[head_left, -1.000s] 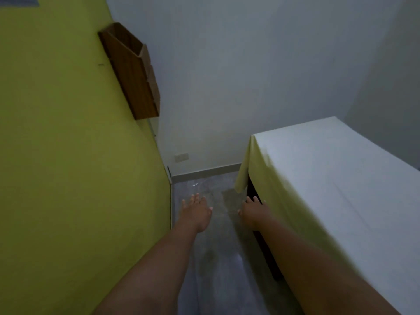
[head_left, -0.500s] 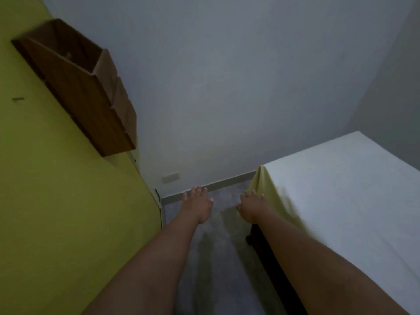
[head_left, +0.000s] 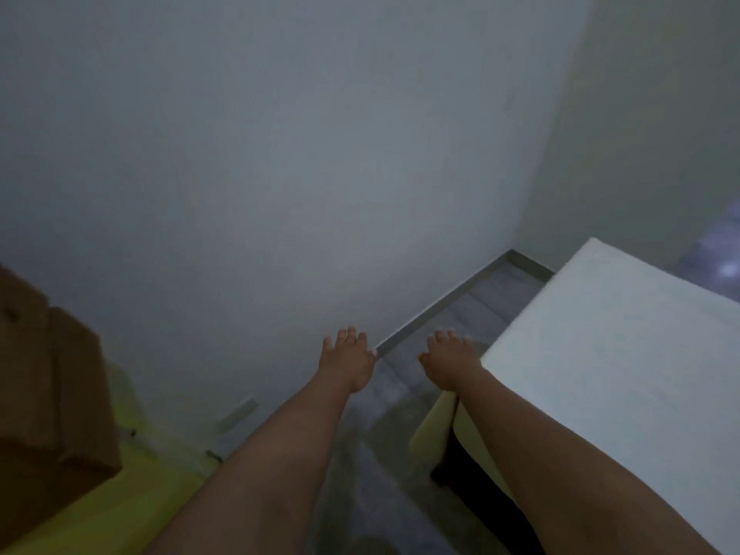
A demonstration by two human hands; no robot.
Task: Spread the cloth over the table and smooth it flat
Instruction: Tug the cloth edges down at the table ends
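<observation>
**Both hands held out, empty, beside the covered table**

The cloth is lying pale and flat over the top of the table, at the right of the view, with its near-left edge hanging down the side in a yellowish fold. Only a dark strip of the table itself is showing beneath that hanging edge. The left hand is reaching forward over the grey floor, palm down, fingers loosely spread and holding nothing; it is standing well clear of the cloth. The right hand is reaching forward alongside it, likewise palm down with fingers spread and empty, just beside the table's near-left corner; whether it is touching the cloth cannot be told. Both forearms are extending from the bottom of the frame. A white wall is filling the background, a brown wooden box is showing blurred at the left edge, and a yellow-green wall is running beneath it.
</observation>
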